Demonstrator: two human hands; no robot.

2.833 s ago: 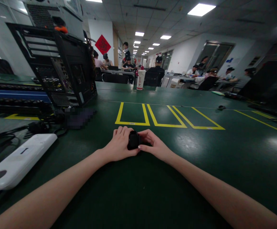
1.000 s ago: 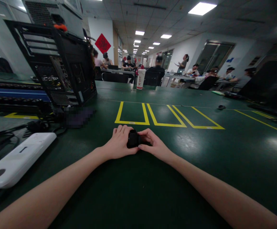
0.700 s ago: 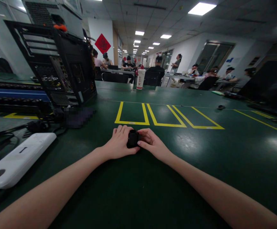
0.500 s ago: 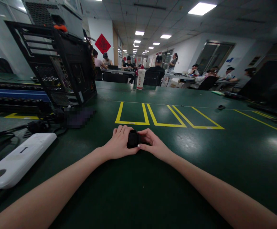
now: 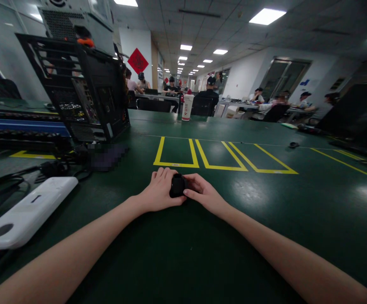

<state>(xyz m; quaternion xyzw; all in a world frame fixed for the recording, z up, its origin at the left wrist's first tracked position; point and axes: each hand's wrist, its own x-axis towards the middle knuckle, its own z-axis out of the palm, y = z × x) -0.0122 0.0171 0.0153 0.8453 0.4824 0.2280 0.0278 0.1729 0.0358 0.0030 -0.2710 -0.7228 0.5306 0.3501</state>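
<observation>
A small black object [image 5: 177, 185] is held between both hands, low over the green table [image 5: 190, 249]. My left hand [image 5: 162, 190] wraps round its left side, with the thumb along the near edge. On the other side, my right hand [image 5: 204, 192] grips it with thumb and fingers. What exactly the object is cannot be made out. Just beyond the hands, yellow tape outlines [image 5: 176, 164] mark the table top.
At the left lie a white device [image 5: 31, 211] and black cables [image 5: 53, 169], with an open black computer case [image 5: 88, 93] behind. A white cup [image 5: 187, 107] stands at the far edge. A small dark ring [image 5: 293, 145] lies right. People sit further back.
The view has shifted slightly, so the table and its things appear a little lower and further right. Both hands keep their hold on the black object. A hand now shows at the far left edge.
</observation>
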